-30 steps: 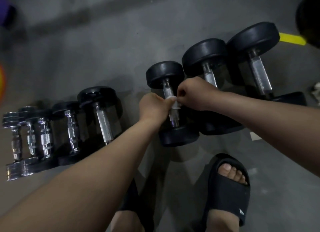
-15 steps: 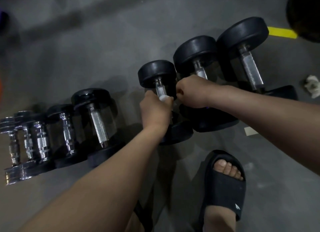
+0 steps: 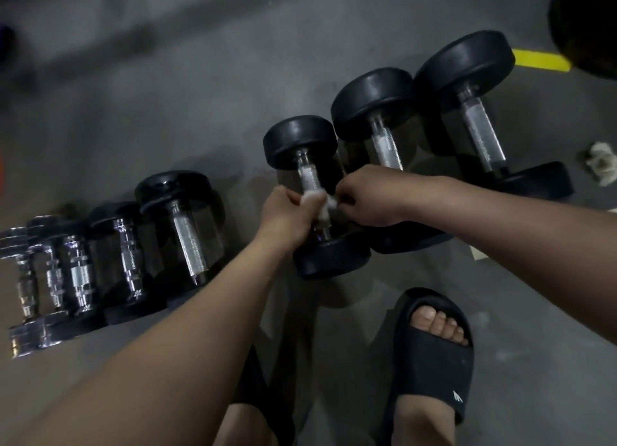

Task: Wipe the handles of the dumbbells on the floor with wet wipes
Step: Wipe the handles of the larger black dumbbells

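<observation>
Grey floor, dumbbells in a row. Left hand grips the wipe round one handle, right hand pinches its loose end. Small white logo on my slide.

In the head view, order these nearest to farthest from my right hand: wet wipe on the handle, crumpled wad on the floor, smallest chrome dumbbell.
1. wet wipe, pinched by the right hand.
2. crumpled wad, floor at far right.
3. smallest chrome dumbbell, far left end.

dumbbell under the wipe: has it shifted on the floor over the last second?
No. The wiped dumbbell keeps the same offset from the neighbouring dumbbell at both heads; only the camera drifted.
</observation>
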`<state>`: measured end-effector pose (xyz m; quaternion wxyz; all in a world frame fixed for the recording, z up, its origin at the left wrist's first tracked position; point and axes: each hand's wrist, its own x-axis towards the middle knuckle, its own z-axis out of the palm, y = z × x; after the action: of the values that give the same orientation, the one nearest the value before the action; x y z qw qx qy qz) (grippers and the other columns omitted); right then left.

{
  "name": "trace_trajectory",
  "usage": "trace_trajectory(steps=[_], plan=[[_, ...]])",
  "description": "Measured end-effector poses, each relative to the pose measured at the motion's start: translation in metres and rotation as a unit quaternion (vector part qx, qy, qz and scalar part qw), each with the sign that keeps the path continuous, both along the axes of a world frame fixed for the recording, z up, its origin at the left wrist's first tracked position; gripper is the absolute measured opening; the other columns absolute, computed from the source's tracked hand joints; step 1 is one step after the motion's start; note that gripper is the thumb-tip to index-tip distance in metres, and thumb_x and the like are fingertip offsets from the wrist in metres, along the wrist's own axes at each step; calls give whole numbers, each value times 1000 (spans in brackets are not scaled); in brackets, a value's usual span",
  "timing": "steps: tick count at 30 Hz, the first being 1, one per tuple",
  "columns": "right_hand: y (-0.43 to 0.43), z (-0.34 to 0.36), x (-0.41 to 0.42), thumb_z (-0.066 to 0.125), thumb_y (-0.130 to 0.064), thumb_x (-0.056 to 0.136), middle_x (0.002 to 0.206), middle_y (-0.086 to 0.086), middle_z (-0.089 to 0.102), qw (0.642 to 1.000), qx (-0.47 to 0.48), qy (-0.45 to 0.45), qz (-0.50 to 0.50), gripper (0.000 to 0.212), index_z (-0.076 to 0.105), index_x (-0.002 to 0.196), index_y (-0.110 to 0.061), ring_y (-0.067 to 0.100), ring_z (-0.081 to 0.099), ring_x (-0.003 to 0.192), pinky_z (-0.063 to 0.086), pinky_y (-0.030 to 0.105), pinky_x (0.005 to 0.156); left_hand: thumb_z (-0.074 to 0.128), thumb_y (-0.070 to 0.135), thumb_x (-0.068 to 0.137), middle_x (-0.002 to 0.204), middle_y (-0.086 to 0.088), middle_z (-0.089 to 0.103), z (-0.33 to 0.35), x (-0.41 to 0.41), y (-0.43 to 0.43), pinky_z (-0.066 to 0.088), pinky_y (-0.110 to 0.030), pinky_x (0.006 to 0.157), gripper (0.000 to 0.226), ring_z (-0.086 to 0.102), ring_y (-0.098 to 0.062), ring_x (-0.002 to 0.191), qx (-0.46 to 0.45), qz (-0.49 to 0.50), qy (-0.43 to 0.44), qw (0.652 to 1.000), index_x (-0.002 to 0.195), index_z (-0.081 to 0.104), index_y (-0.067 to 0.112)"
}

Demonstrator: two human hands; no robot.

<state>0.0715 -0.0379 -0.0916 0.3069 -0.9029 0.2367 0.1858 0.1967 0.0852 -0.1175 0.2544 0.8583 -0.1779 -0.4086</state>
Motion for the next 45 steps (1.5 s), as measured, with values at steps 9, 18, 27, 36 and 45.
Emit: trace_trajectory(steps=[9, 18, 27, 36, 45], plan=[[11, 12, -7, 51, -45, 91, 83, 5, 69, 996, -20, -13, 92, 32, 66, 83, -18, 26, 61, 73, 50, 32, 64, 77, 46, 82, 72, 0, 69, 8, -11, 28, 45, -27, 58, 35, 61, -10, 64, 17, -24, 7, 1000, 81, 64, 14], [29, 32, 6, 63, -74, 69, 74, -2, 61, 972, -34, 52, 225, 55, 63, 89, -23, 19, 59, 68, 46, 31, 57, 86, 32, 77, 66, 2, 65, 21, 24, 57, 46, -24, 54, 31, 58, -13, 62, 25, -16, 71, 997, 76, 60, 16], [49, 26, -4, 63, -62, 74, 86, 7, 67, 979, -80, -8, 187, 47, 64, 90, -18, 32, 64, 84, 54, 36, 68, 88, 34, 74, 60, 2, 61, 32, 17, 39, 47, -28, 57, 37, 58, -16, 57, 95, -70, -18, 993, 62, 58, 16], [84, 25, 6, 63, -72, 79, 100, 6, 58, 992, -53, -68, 94, 63, 65, 104, -15, 27, 54, 101, 49, 37, 81, 83, 39, 78, 42, 8, 59, 31, 35, 29, 39, -16, 40, 33, 56, -2, 39, 57, 40, -53, 996, 67, 70, 11], [98, 15, 2, 69, -66, 77, 112, 6, 52, 991, -80, -2, 110, 64, 54, 113, -15, 29, 58, 103, 47, 36, 73, 76, 47, 84, 60, 7, 70, 20, 44, 34, 48, -17, 50, 32, 65, -6, 53, 53, 20, -15, 998, 86, 69, 16]])
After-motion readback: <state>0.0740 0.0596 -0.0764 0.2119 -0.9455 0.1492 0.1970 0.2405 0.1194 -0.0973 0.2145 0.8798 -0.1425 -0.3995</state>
